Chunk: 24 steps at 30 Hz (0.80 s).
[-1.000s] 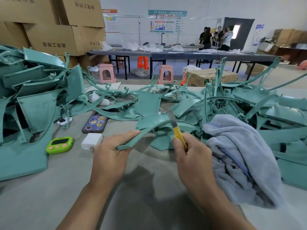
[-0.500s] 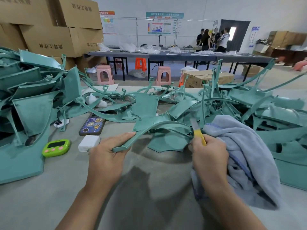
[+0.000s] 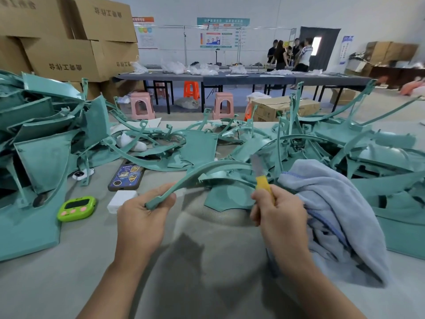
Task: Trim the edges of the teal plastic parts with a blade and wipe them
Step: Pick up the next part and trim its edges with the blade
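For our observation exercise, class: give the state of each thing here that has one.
curved teal part: near end lifted.
left hand: grips that part's end.
blade: extended, pointing up.
right hand: grips its yellow handle.
towel: bunched beside the right hand.
phone: flat, back up.
green timer: lying flat.

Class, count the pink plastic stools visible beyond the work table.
2: one pink stool on the left, beside the cardboard boxes; another right of it, near the open carton. More may hide under the far table.
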### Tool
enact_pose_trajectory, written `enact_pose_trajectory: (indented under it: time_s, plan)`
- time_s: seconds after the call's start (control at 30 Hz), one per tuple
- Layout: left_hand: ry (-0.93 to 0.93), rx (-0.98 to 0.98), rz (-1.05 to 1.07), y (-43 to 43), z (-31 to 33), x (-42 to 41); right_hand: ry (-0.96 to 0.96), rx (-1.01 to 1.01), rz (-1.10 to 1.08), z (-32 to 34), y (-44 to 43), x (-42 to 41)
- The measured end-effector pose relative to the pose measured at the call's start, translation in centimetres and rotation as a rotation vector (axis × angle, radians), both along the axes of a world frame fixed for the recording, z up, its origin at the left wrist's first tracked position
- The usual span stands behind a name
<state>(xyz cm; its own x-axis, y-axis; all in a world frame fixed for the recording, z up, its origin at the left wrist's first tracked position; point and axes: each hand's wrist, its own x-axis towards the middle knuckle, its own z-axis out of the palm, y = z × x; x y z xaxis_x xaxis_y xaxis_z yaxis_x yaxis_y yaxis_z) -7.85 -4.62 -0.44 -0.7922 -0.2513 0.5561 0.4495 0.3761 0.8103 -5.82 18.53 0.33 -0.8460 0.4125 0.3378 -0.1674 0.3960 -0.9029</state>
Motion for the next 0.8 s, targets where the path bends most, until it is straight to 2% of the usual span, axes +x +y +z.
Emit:
enact_pose_trajectory:
  time_s: [0.07, 0.2, 0.3, 0.4, 0.53, 0.67, 0.8]
  plan:
    - [-0.03, 0.031, -0.008, -0.3, 0.0, 0.0, -0.021, 0.028, 0.019, -0.1, -0.6, -0.2]
    - [-0.044, 0.028, 0.055, -0.7, -0.3, -0.4, -0.13, -0.073, -0.12, -0.8, 1.2, -0.8]
    - [-0.122, 0.107, 0.16, -0.9, -0.4, -0.8, -0.062, -0.08, -0.094, -0.6, 1.1, 0.1]
    - [-0.197, 0.281, 0.168, -1.0, 0.3, -1.1, 0.001, -0.07, -0.038, -0.5, 0.4, 0.3]
    - [-0.369, 0.369, 0.017, -0.8, 0.3, -1.3, 0.034, -0.342, 0.177, -0.1, 0.1, -0.1]
    - [-0.615, 0.438, -0.267, -0.3, 0.1, -0.8, -0.045, -0.518, 0.393, 0.3, 0.0, 0.2]
    - [-0.806, 0.295, -0.469, -0.4, -0.1, -0.3, -0.194, -0.688, 0.635, 0.6, 0.3, 0.4]
